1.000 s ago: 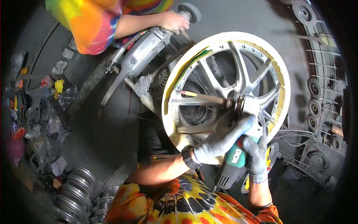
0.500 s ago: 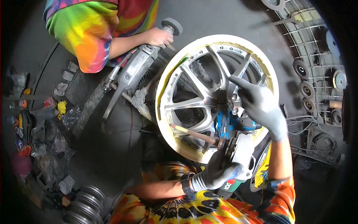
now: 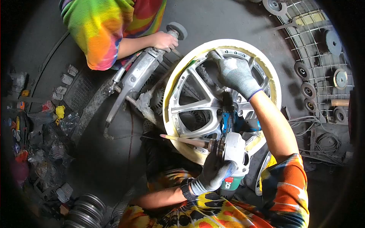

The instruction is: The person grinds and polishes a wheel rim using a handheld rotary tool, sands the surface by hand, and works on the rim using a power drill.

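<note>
A silver alloy wheel with a pale yellow coated rim lies face up before me. My left hand, gloved in grey, is closed around the body of a white and green power grinder. A tapered rod-like grinding bit extends leftward from it, over the lower rim. My right hand, also gloved, reaches over the upper part of the wheel with a finger stretched onto a spoke near the rim. Its other fingers are partly hidden. A blue cordless tool stands at the hub, its black end against the centre.
Across from me, another person's hand holds a large grey polishing tool with a round wheel. Grinding discs hang on a wire rack at right. Plastic bags and parts lie at left. Stacked metal rings sit lower left.
My right hand has moved up and left, from near the hub to the upper rim end of a spoke. My left hand and the grinder have shifted slightly left.
</note>
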The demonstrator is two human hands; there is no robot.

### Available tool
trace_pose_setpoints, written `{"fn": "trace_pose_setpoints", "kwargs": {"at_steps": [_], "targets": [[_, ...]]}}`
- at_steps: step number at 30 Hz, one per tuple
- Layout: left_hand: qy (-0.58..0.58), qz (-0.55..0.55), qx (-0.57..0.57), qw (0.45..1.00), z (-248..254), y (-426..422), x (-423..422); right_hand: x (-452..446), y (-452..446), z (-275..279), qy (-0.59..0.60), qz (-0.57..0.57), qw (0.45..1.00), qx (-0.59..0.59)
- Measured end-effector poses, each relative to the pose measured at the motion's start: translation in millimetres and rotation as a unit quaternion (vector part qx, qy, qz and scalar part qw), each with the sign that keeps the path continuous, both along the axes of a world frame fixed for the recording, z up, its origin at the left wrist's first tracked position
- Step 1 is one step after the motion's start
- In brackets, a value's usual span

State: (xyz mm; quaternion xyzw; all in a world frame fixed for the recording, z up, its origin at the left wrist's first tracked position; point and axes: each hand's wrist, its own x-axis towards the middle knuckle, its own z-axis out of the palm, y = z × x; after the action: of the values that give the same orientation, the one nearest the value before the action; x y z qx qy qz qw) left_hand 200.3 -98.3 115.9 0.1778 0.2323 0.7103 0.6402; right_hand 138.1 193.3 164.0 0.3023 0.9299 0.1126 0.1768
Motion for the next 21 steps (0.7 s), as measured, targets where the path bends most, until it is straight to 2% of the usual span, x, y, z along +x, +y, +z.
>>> {"fn": "trace_pose_setpoints", "kwargs": {"at_steps": [2,4,7,11,13,15,17,19,21], "targets": [[0.02,0.003,0.004,1.0,-3.9,-3.4,2.1,-0.2,2.6,-7.1,0.007,0.015,1.0,0.013],[0.032,0.009,-0.043,0.999,-5.0,-6.3,6.8,-2.1,1.6,-5.9,0.012,0.024,0.999,0.026],[0.053,-0.013,-0.025,0.998,-3.9,-6.6,2.6,-6.8,-3.8,-5.9,-0.017,-0.003,1.0,0.013],[0.056,-0.021,-0.022,0.998,-5.0,-7.6,1.4,-6.9,-6.4,-8.9,-0.031,0.018,0.999,-0.004],[0.056,0.038,-0.043,0.997,5.7,-5.4,-0.5,-5.3,-5.8,-11.9,-0.029,0.019,0.999,-0.004],[0.028,0.044,-0.056,0.997,12.1,-5.5,2.0,-2.8,-6.0,-12.5,-0.025,0.03,0.999,0.005],[0.002,0.049,-0.067,0.997,13.2,-6.2,5.0,0.8,-7.0,-12.9,-0.014,0.057,0.998,0.009],[0.041,0.078,-0.06,0.994,11.9,-6.5,8.4,2.3,-8.3,-16.1,-0.03,0.09,0.995,0.018],[0.013,0.052,-0.047,0.997,5.1,-6.7,9.8,2.6,-13.0,-17.8,-0.024,0.115,0.993,-0.014]]}}
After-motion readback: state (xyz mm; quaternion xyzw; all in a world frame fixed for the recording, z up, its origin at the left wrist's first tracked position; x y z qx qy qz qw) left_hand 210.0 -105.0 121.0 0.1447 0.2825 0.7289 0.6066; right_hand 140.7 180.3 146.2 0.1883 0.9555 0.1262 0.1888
